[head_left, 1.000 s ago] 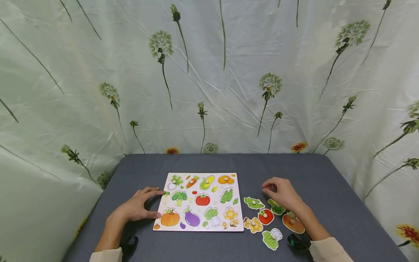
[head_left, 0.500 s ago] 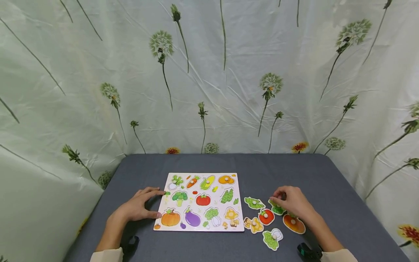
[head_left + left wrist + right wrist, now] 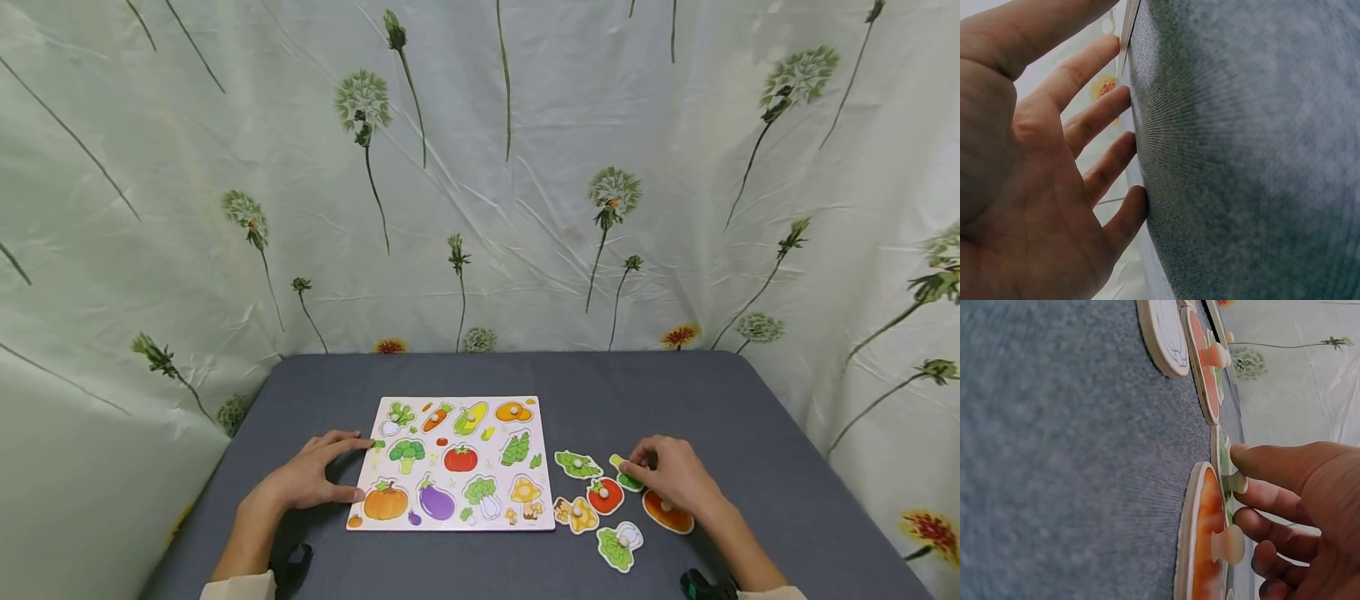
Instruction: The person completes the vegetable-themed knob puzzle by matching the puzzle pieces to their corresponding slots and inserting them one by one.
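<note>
In the head view a white vegetable puzzle board (image 3: 491, 483) lies flat on the table. My left hand (image 3: 311, 475) rests at its left edge, thumb and index finger touching it, the fingers extended and spread in the left wrist view. My right hand (image 3: 675, 475) is over the loose pieces right of the board. Its thumb and index finger pinch the small knob (image 3: 1236, 482) of a green broccoli puzzle piece (image 3: 628, 482), partly hidden under the fingers. Just in front lies the orange pumpkin piece (image 3: 667, 511), whose knob (image 3: 1229, 544) stands close to the curled lower fingers.
Close by lie a pea-pod piece (image 3: 577, 464), a tomato piece (image 3: 604, 495), a mushroom piece (image 3: 577, 514) and a leafy green piece (image 3: 620, 546). Knobbed pieces such as the carrot (image 3: 437, 417) sit along the board's top row. A floral curtain (image 3: 480, 167) hangs behind the grey table (image 3: 465, 375).
My right hand has moved right and toward me, down onto the broccoli piece, and its fingers have closed on the knob. The left hand stays at the board's edge.
</note>
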The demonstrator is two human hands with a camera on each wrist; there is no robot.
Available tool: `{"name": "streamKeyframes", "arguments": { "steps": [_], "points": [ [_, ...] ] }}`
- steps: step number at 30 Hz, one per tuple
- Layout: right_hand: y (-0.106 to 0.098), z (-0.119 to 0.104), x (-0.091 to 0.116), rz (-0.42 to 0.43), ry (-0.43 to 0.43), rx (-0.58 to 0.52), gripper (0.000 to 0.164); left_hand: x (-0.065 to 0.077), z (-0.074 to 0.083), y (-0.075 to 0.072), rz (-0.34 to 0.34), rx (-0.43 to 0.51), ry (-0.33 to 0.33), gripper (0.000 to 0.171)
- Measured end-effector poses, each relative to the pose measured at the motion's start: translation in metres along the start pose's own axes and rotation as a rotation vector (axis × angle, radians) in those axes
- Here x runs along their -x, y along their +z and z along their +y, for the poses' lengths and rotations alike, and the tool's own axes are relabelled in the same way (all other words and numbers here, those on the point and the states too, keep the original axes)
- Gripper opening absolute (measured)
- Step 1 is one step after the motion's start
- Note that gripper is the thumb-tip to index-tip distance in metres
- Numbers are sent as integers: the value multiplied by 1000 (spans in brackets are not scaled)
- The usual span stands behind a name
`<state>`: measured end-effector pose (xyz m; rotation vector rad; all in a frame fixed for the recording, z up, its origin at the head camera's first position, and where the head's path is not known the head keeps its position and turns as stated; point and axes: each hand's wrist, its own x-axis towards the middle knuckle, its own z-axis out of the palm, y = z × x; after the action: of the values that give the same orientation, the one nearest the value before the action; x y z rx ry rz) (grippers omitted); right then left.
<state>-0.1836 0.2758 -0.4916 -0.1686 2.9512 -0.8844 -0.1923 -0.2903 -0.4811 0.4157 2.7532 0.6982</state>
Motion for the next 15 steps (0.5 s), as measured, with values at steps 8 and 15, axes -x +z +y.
{"name": "streamKeyframes", "arguments": {
  "steps": [8,15],
  "points": [
    [0,2,4,24,36,11,26,-1,-1,1,-2,1,-11,82],
    [1,2,7,46,24,24,24,-1,0,0,-8,3,-26,82]
  ]
}}
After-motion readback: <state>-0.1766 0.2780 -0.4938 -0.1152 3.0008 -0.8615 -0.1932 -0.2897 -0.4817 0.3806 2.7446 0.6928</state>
